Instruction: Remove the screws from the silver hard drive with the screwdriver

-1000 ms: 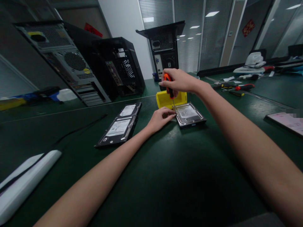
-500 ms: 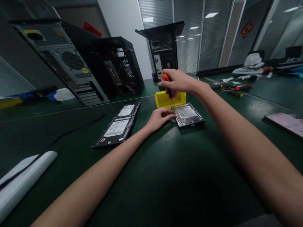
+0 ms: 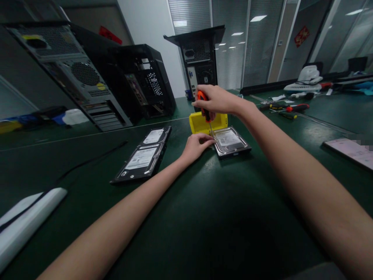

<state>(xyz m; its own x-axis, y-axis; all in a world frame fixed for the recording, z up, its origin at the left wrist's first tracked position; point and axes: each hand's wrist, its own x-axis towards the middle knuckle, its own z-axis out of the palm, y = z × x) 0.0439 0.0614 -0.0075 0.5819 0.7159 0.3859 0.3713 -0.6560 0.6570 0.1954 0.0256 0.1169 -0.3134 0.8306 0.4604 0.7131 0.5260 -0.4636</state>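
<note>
A hard drive [image 3: 230, 138] with a white label lies flat on the green table. My right hand [image 3: 214, 100] is wrapped round the orange and black handle of a screwdriver [image 3: 203, 97], held nearly upright. Its shaft points down to the left edge of the drive. There my left hand [image 3: 197, 146] rests low, thumb and fingertips pinched together at the drive's edge, beside the screwdriver tip. The tip's exact contact is too small to make out. Just behind the drive sits an open yellow case [image 3: 201, 123]. Two more hard drives [image 3: 141, 157] lie end to end on the left.
Black computer cases [image 3: 151, 81] stand along the back, another case [image 3: 201, 58] behind my right hand. Pliers and other hand tools [image 3: 294, 108] lie at the right rear. A flat pinkish-screened device [image 3: 349, 153] is at right; a white object [image 3: 32, 217] with a black cable at left.
The whole view has shifted slightly to the left. Both hands, the screwdriver and the hard drive keep nearly the same positions relative to each other.
</note>
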